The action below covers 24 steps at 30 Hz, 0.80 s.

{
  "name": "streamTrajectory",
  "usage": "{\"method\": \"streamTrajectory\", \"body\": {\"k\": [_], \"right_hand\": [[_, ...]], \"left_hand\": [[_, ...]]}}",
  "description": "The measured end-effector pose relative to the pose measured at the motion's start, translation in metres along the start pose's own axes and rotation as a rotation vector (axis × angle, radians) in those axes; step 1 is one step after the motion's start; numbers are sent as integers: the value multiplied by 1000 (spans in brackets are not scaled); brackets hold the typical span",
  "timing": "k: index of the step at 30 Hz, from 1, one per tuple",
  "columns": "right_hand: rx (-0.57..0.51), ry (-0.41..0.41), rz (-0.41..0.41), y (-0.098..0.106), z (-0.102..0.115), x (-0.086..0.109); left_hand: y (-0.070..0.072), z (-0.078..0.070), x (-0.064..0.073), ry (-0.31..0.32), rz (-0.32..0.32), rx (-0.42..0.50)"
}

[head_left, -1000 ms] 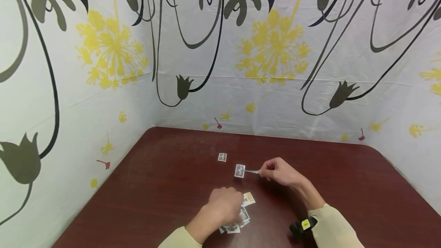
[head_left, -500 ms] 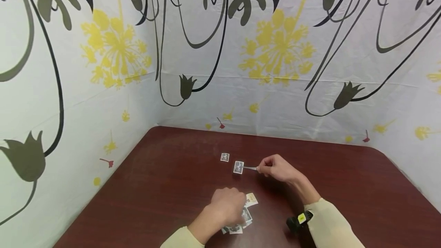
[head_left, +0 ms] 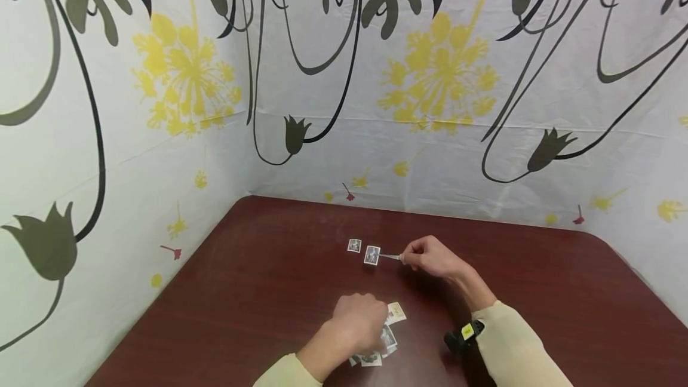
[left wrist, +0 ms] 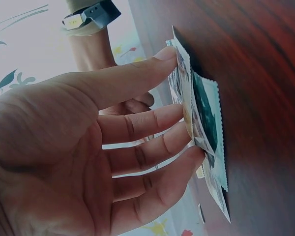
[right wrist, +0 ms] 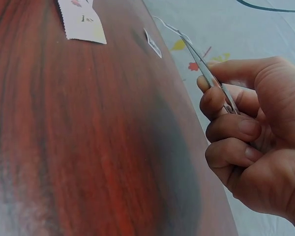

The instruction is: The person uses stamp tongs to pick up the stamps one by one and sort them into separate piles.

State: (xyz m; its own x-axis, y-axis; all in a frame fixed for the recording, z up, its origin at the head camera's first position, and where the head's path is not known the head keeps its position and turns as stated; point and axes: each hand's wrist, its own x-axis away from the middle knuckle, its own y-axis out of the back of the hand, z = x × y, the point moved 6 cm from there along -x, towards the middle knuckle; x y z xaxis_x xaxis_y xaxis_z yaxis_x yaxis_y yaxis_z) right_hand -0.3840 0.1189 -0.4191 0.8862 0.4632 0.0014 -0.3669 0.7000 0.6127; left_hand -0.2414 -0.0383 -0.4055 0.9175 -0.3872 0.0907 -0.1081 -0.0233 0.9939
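Note:
My right hand [head_left: 438,261] grips a pair of metal tweezers [right wrist: 200,63] between thumb and fingers. At the tweezers' tips is a small grey postage stamp [head_left: 372,255] with a white border, above the table. Just left of it, a similar stamp [head_left: 354,245] lies on the wood. Nearer the front, my left hand [head_left: 357,322] rests its thumb tip and fingertips on a loose pile of stamps [left wrist: 206,118] with toothed edges. The hand covers part of this pile in the head view. A yellowish stamp [head_left: 396,313] sticks out at the pile's far side.
The dark red-brown table [head_left: 258,291] has rounded far corners. White cloth walls [head_left: 333,100] with a flower print stand behind it and at the left. A black wrist camera [head_left: 459,337] sits on the right forearm, near the sleeve.
My right hand has carried the stamp in the tweezers away from me, closer to the stamp lying on the table. The left hand stays on the pile. The head view has shifted slightly.

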Motion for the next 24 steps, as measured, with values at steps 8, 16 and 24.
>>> {"method": "streamTrajectory", "body": {"k": [8,16,24], "right_hand": [[-14,16,7,-2,2,-8],[8,-24,-3,0,-3,-13],[-9,-22,1,-1,-3,-17]], "left_hand": [[-2,1,-1,-2,-7,-3],[-2,1,-2,1,3,6],[-1,1,-1,3,-2,-1]]}}
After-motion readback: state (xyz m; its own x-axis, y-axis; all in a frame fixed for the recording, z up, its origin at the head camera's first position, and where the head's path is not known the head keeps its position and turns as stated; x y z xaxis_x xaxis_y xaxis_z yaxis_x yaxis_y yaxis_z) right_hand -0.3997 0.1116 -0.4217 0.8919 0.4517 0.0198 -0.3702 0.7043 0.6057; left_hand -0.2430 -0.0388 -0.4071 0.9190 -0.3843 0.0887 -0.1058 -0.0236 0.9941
